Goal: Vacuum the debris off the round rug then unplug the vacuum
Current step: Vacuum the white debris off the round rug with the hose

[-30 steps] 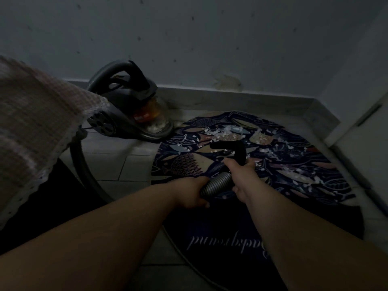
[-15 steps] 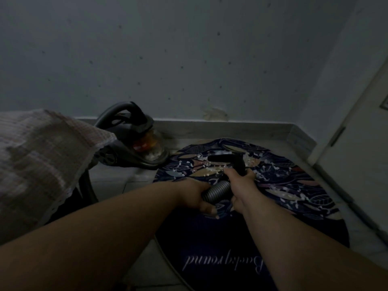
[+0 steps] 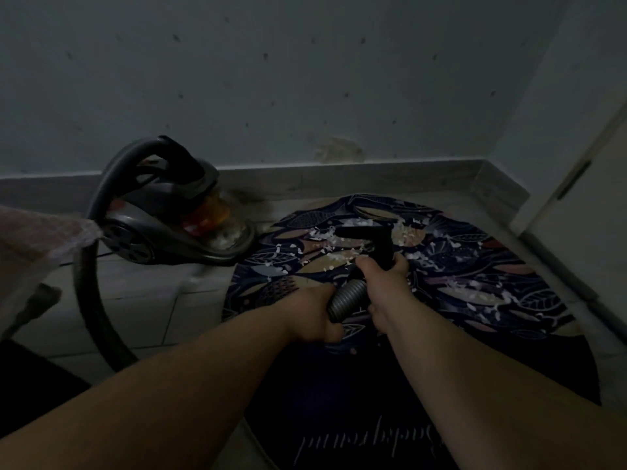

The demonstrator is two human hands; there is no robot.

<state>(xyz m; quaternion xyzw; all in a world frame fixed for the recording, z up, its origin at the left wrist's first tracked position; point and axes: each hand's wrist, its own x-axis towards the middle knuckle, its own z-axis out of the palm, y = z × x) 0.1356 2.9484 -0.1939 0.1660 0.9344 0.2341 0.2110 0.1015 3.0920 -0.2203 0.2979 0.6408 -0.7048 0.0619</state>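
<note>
A dark round rug [image 3: 475, 266] with a leaf pattern lies on the tiled floor, scattered with white debris [image 3: 342, 257] around its far half. My left hand [image 3: 314, 317] grips the ribbed grey hose [image 3: 346, 298]. My right hand [image 3: 385, 286] grips the black nozzle [image 3: 366, 235], whose flat head rests on the rug among the debris. The black canister vacuum [image 3: 169, 215] with an orange dust bin sits at the rug's left edge by the wall. Its plug and outlet are out of view.
The dark hose [image 3: 88, 300] loops from the vacuum down the left side of the floor. A lace-edged cloth [image 3: 30, 249] hangs in at the far left. A wall with a skirting board [image 3: 339, 181] runs behind, and a pale door or cabinet [image 3: 583, 205] stands at right.
The view has shifted and tilted between frames. Both hands keep their grip on the hose and nozzle, and the nozzle head stays on the rug's far left part amid the debris.
</note>
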